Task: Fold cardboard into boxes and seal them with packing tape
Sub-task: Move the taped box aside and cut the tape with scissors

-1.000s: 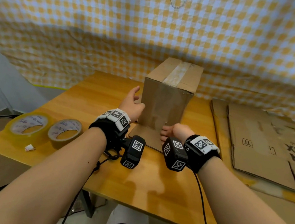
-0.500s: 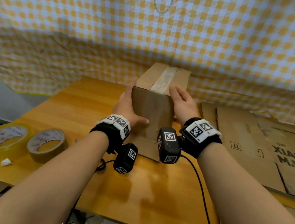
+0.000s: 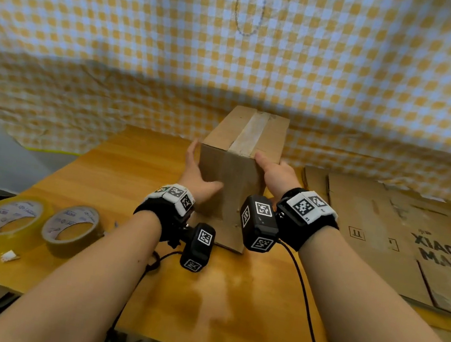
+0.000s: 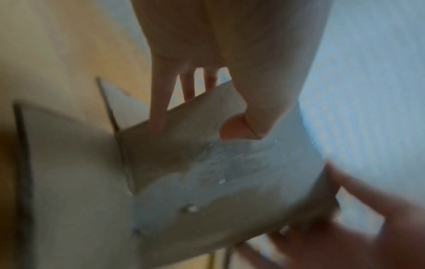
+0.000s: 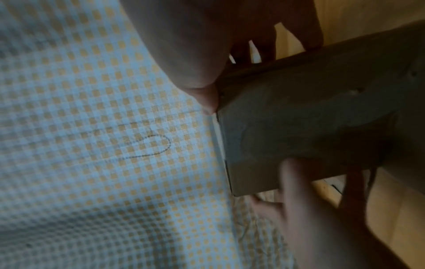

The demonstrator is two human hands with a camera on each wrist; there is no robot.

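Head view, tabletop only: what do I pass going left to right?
Yellow tape roll → brown tape roll → left hand → box → right hand → flat cardboard.

boxes: 1 taped cardboard box (image 3: 237, 172) | tape rolls: 2, one yellowish (image 3: 10, 217), one brown (image 3: 73, 227) | flattened cardboard (image 3: 399, 241): 1 stack, sheet count unclear | hands: 2, left (image 3: 199, 175), right (image 3: 274, 175)
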